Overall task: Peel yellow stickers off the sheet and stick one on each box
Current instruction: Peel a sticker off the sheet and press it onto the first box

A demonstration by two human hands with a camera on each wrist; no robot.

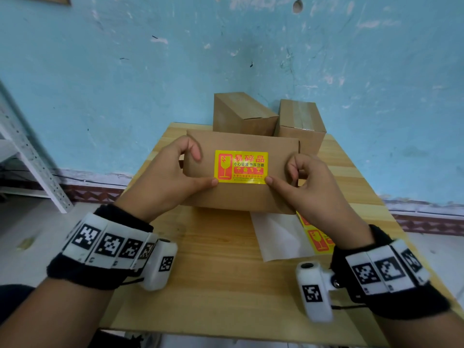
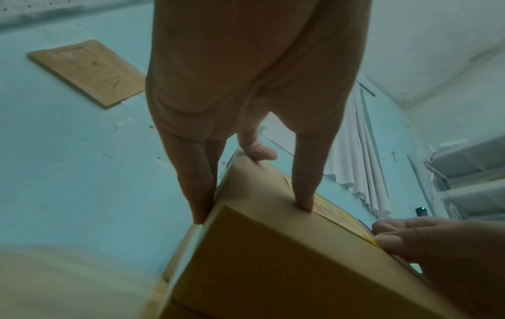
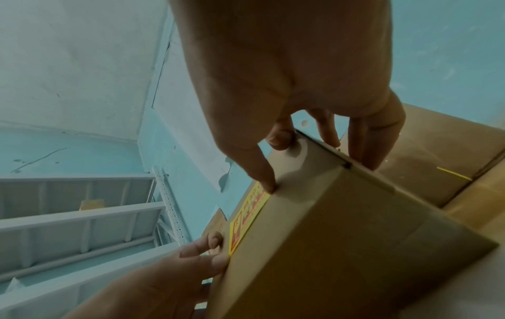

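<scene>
Both hands hold a brown cardboard box (image 1: 238,199) a little above the wooden table (image 1: 213,277). A yellow sticker (image 1: 241,167) with red print lies flat on its upper face. My left hand (image 1: 204,168) grips the left end, thumb tip at the sticker's lower left corner. My right hand (image 1: 281,173) grips the right end, thumb tip at the lower right corner. In the left wrist view the thumb presses the box (image 2: 287,248) beside the sticker (image 2: 336,213). The right wrist view shows the thumb at the sticker (image 3: 248,218) on the box (image 3: 341,237).
Two more brown boxes (image 1: 241,114) (image 1: 301,121) stand at the back of the table against the blue wall. The sticker sheet (image 1: 317,238), with white backing paper (image 1: 278,237) peeled bare, lies under my right wrist. A white metal shelf (image 1: 30,156) stands to the left.
</scene>
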